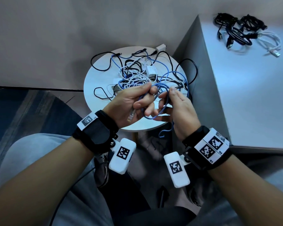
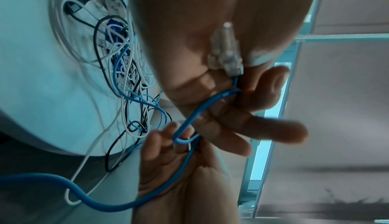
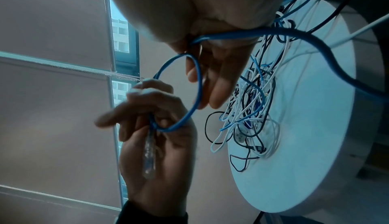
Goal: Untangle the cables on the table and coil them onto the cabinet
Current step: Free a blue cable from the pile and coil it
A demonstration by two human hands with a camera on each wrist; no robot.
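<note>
A blue network cable (image 1: 155,117) forms a loop between my hands above the near edge of the round white table (image 1: 98,75). My left hand (image 1: 145,98) grips it near its end, and the clear plug (image 1: 131,115) lies across the palm. My right hand (image 1: 167,95) holds the other side of the loop (image 3: 197,81), fingers curled round it (image 2: 181,136). From there the cable runs back into a tangle of white, black and blue cables (image 1: 137,74) on the table. The plug (image 2: 226,51) shows close up in the left wrist view.
The grey cabinet (image 1: 252,95) stands right of the table, with coiled black cables (image 1: 235,30) and a coiled white cable (image 1: 271,43) on top. A black cable loop (image 1: 193,69) hangs off the table's right edge. My knees and a dark rug (image 1: 23,111) lie below.
</note>
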